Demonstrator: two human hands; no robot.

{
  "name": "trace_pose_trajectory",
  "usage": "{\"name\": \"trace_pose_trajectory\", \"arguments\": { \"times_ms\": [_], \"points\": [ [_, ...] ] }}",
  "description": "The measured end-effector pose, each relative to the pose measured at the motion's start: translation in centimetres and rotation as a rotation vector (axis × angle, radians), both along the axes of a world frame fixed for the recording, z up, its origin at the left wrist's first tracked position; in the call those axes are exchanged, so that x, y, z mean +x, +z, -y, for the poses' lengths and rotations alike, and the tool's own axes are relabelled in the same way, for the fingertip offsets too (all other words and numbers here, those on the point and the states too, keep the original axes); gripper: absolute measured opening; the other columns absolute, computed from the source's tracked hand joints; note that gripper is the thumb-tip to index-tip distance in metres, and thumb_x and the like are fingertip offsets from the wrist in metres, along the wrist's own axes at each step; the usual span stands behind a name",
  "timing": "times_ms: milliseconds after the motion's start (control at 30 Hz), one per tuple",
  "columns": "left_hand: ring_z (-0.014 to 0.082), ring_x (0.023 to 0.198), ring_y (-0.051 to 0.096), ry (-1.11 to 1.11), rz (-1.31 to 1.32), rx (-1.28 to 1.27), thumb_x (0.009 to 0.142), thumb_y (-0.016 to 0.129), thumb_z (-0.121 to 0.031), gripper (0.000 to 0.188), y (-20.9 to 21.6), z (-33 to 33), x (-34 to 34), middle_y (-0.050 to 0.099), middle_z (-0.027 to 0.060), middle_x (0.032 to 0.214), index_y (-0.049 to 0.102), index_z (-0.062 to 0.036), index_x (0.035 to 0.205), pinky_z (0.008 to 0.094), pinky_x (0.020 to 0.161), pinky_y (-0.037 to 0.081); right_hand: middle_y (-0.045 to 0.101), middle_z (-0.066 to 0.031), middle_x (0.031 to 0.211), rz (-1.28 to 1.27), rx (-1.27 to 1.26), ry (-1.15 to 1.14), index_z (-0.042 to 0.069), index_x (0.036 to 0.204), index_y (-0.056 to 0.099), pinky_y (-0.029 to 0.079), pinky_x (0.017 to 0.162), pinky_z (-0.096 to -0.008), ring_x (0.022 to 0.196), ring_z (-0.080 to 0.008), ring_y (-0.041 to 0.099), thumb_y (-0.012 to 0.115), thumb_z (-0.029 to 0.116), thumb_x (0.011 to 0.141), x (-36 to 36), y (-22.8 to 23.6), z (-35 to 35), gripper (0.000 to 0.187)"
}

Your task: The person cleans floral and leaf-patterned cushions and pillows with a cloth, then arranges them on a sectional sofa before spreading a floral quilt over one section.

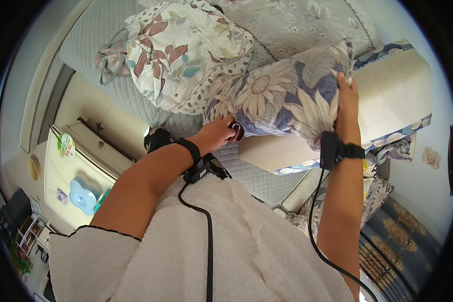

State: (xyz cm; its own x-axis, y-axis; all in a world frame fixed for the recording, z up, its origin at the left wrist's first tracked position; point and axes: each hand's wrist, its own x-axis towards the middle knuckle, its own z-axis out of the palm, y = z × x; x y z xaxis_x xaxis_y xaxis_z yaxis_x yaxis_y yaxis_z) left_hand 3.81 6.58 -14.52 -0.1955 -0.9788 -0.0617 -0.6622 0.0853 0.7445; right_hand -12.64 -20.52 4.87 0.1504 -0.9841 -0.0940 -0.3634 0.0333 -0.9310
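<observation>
Grey quilted bed [93, 38]: it spreads beneath everything in reach, its surface partly covered; soft, loose layers like these could rumple or drag if the load on top is pulled sideways.
Cream pad [405, 90]: long, with blue patterned edges, it lies partly under the pillow; a hard push from above could send it sliding.
Leaf-printed bedding [186, 55]: heaped just beyond the left hand and against the pillow's left end; a fold could be caught up with the pillow.
Floral pillow [284, 93]: blue and cream, between the two hands, above the cream pad; it could twist or slump if one side is let go first.
Right hand [347, 103]: grasping the pillow's right edge, fingers bent over it; slick cloth could slip away under a light hold.
Left hand [215, 135]: closed around a small dark-red item at the pillow's near left corner.
Dark-red item [240, 133]: rounded, mostly hidden, its kind unclear; it could drop or snag the cloth should those fingers loosen.
</observation>
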Motion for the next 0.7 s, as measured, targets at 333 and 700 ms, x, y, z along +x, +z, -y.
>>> {"name": "trace_pose_trajectory", "arguments": {
  "times_ms": [333, 700],
  "points": [
    [0.0250, 0.096, 0.051, 0.277, -0.853, 0.226, 0.070, 0.058, -0.009, 0.026, 3.1, -1.1, 6.4, 0.049, 0.0110, 0.106, 0.063, -0.0085, 0.096, 0.0325, 0.085, 0.042, 0.057, -0.0049, 0.095, -0.001, -0.059, -0.186, 0.003, 0.113, 0.051, 0.044, 0.073, -0.0240, 0.083, -0.0120, 0.054, 0.059, 0.027, 0.085, -8.9, 3.0, -10.5, 0.037],
    [0.0290, 0.096, 0.048, 0.296, -0.653, 0.102, 0.079, 0.059, -0.016, 0.035, 6.3, 4.5, -0.2, 0.041, 0.0145, 0.107, 0.052, -0.0130, 0.114, 0.0346, 0.087, 0.040, 0.048, -0.0201, 0.118, -0.891, -0.626, 0.176, 0.003, 0.120, 0.048, 0.038, 0.092, -0.0361, 0.109, -0.0323, 0.047, 0.055, 0.009, 0.074, -1.9, 7.8, -9.8, 0.047]
  ]
}}
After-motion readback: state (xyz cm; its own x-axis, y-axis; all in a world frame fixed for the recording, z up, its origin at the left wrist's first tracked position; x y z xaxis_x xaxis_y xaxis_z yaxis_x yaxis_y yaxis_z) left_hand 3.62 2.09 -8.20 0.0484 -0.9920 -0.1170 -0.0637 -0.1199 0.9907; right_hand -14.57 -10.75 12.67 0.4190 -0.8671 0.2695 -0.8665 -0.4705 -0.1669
